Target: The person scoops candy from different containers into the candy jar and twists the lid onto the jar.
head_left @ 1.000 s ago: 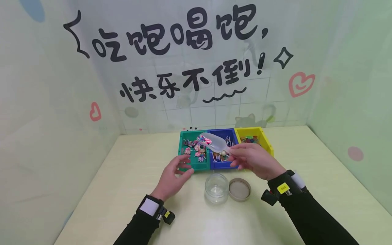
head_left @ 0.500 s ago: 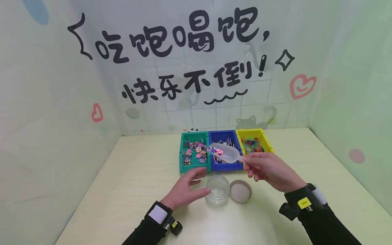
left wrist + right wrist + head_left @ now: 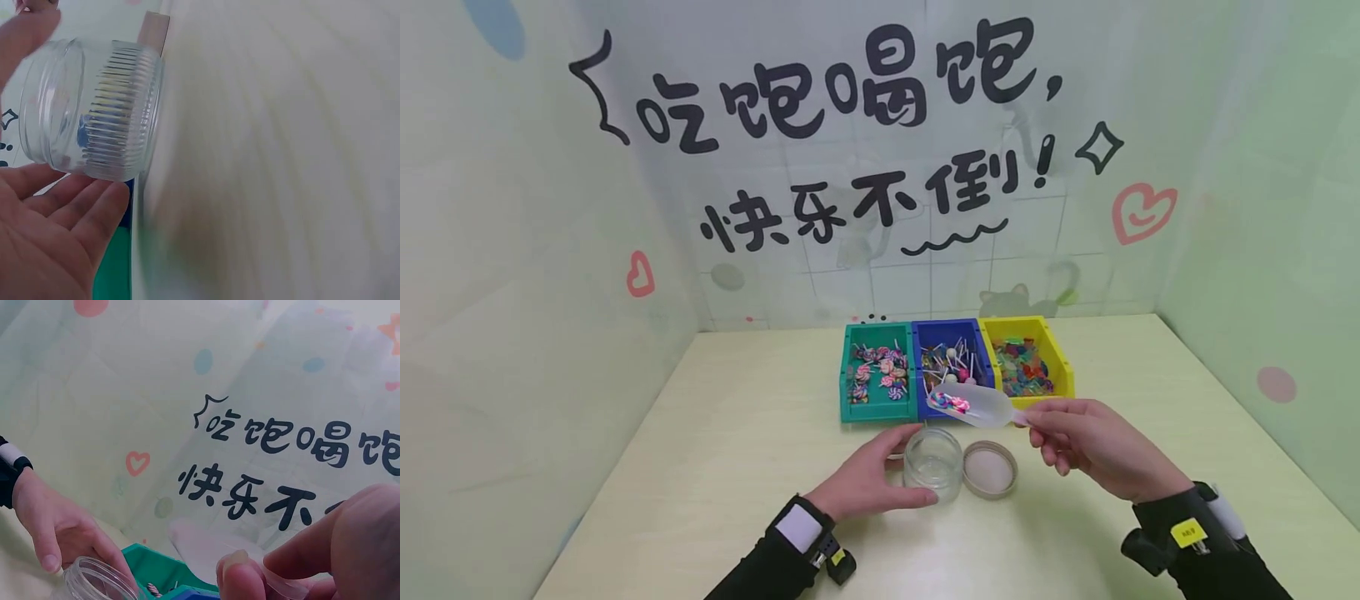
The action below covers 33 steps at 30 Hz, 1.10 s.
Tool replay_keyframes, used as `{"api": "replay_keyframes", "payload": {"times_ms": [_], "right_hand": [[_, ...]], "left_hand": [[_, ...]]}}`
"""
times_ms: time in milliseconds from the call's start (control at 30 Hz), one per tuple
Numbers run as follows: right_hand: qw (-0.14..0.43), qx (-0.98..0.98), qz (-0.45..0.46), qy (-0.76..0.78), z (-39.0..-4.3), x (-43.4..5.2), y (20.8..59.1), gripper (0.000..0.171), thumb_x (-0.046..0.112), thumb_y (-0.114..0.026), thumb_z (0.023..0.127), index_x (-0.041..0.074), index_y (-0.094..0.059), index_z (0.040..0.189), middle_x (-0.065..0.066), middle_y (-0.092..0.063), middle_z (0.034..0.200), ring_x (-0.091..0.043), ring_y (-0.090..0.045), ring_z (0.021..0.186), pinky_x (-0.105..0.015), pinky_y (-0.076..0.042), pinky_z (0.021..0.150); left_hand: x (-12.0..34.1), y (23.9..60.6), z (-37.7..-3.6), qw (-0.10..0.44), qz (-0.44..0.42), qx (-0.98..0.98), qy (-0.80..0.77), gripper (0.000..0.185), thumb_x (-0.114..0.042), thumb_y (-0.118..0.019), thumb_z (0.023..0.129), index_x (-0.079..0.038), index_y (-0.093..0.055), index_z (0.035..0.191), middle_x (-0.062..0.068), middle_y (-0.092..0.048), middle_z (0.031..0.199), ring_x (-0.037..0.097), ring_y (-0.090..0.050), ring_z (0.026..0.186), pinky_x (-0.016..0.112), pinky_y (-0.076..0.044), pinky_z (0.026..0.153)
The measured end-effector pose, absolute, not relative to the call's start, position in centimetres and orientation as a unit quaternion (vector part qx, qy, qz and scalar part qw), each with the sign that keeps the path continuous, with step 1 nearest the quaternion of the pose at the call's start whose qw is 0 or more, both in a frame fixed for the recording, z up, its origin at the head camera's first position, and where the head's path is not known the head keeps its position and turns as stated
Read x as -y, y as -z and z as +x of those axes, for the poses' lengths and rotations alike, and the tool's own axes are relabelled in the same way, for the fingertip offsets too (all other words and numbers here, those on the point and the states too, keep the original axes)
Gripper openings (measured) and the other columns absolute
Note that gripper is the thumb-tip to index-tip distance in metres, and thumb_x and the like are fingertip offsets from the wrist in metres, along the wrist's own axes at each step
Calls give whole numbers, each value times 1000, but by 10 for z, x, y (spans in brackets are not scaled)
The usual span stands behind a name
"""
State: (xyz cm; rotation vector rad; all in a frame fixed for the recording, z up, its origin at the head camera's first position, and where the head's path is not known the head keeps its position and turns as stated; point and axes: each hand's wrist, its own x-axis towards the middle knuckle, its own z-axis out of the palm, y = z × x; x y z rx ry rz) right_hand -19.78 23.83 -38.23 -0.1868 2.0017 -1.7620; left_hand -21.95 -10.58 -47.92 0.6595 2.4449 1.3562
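Observation:
My left hand (image 3: pixel 876 475) is spread around the left side of a clear jar (image 3: pixel 933 467), thumb in front and fingers behind. In the left wrist view the fingers lie along the ribbed jar (image 3: pixel 94 109); whether they press on it is unclear. The jar stands upright without a lid. My right hand (image 3: pixel 1097 442) pinches the handle of a translucent scoop (image 3: pixel 988 406). Tiny pink-and-blue lollipop-like pieces (image 3: pixel 950 403) lie in the scoop, which hangs above and behind the jar. In the right wrist view the scoop (image 3: pixel 206 550) is blurred.
A round beige lid (image 3: pixel 990 470) lies right of the jar. Behind stand three joined bins: a green bin (image 3: pixel 880 412) with swirl lollipops, a blue bin (image 3: pixel 991 367) with stick lollipops, and a yellow bin (image 3: pixel 1060 358) with coloured translucent pieces. A printed curtain (image 3: pixel 820 283) backs the table.
My left hand has moved right from the green bin to the jar. My right hand has brought the loaded scoop right and toward me, from above the bins to near the jar.

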Motion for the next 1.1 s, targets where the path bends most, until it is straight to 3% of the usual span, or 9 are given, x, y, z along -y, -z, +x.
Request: {"api": "replay_keyframes", "payload": {"times_ms": [400,1100], "right_hand": [[243,-730,-75,635,-191,-249,382,25,32,-64,113,12,-79,116,5,-67,86,-7,-61,69,-17,-54,61],[232,-807,-84,537,-193,-228,364,35,31,-61,113,-1,-73,121,-3,-63,85,-16,-60,70,-26,-56,60]], "left_hand": [[104,473,-223,152,229,-850,-450,83,-32,-93,91,-11,-53,160,10,-64,154,34,-63,143,52,-53,120],[104,466,-221,178,213,-837,-471,84,-29,-93,91,-9,-51,161,12,-63,154,36,-62,144,49,-53,121]]}}
